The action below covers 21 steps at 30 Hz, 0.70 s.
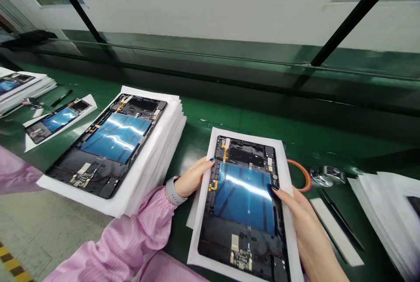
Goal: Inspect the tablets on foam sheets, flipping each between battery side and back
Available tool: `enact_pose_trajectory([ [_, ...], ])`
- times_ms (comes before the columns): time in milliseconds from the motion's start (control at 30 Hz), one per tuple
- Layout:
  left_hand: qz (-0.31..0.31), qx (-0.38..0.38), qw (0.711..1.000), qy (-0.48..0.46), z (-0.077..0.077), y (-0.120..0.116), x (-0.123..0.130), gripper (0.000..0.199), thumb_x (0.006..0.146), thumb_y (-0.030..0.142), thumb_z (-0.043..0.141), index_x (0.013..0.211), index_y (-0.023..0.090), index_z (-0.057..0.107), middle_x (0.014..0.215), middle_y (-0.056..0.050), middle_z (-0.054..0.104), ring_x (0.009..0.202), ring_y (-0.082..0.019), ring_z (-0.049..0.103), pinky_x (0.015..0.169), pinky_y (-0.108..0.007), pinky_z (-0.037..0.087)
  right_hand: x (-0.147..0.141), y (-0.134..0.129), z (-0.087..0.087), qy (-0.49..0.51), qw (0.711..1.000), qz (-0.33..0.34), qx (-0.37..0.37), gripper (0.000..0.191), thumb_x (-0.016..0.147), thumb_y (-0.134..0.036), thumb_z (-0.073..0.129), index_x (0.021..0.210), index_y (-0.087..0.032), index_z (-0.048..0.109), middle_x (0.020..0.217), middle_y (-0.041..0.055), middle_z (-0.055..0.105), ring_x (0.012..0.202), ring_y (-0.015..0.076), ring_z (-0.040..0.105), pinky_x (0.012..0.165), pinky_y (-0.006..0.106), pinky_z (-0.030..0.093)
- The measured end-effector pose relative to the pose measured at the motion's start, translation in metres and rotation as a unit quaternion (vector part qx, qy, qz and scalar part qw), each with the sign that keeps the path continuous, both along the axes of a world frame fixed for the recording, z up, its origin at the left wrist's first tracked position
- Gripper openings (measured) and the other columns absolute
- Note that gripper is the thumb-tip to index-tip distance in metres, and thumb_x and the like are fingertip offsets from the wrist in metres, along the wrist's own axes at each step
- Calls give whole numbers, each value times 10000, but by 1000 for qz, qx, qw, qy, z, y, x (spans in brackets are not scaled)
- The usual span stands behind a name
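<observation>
I hold an opened tablet [244,240], its blue-filmed battery [244,212] and circuit boards showing, together with the white sheet [205,225] beneath it. My left hand [194,178] grips the left edge, thumb on the black frame and the other fingers hidden under the sheet. Along the right edge my right hand [303,216] does the same, its thumb tip over the side of the battery. To the left, another opened tablet [101,166] lies on a tall stack of white sheets [160,164].
Right of my hands lie an orange tape roll [307,178], a shiny tape roll [328,176], black tweezers [343,221], a white strip [336,231] and more white sheets [383,207]. Farther left are a tablet [59,120], another stack [33,92] and a co-worker's pink sleeve [19,172].
</observation>
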<state>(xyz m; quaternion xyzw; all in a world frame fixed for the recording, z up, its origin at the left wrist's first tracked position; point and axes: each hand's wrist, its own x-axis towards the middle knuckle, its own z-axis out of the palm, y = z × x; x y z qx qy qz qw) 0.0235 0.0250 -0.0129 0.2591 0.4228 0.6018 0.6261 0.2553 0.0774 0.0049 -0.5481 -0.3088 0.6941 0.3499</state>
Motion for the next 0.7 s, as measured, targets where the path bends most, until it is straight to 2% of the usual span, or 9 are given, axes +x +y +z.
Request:
enact_pose_trajectory([
  [200, 23, 13, 997, 66, 2, -1, -2, 421, 777, 512, 696, 1049, 195, 740, 1109, -57, 739, 1129, -261, 621, 1026, -359, 436, -3, 2, 0, -18, 998, -53, 22, 371, 520, -425, 861, 811, -222, 755, 842, 57, 774, 870, 344, 721, 687, 370, 623],
  [300, 26, 17, 995, 100, 2, -1, -4, 437, 795, 526, 677, 1063, 186, 739, 1151, -56, 728, 1172, -274, 596, 1081, -376, 390, -4, 3, 0, -17, 997, -68, 18, 370, 483, -442, 879, 751, -220, 753, 820, 58, 772, 843, 346, 725, 685, 375, 627],
  [433, 20, 13, 994, 110, 2, -2, -5, 478, 797, 557, 666, 1072, 172, 737, 1148, -65, 729, 1149, -290, 605, 1060, -390, 406, -2, 4, -2, 1, 998, -65, 8, 418, 435, -451, 915, 752, -222, 768, 809, 57, 771, 862, 353, 722, 696, 370, 626],
  [533, 26, 12, 993, 119, 1, -2, -5, 460, 809, 545, 656, 1054, 165, 742, 1134, -68, 733, 1151, -292, 600, 1054, -389, 407, 1, 4, -5, 1, 998, -56, 20, 393, 487, -453, 905, 776, -220, 773, 831, 63, 774, 856, 350, 724, 697, 377, 625],
  [700, 40, 22, 992, 118, 0, -1, -6, 371, 835, 469, 631, 1011, 166, 752, 1133, -66, 733, 1209, -292, 564, 1088, -391, 377, 4, 2, -7, 8, 997, -71, 22, 373, 536, -423, 901, 836, -238, 780, 892, 28, 780, 854, 261, 727, 665, 243, 601],
])
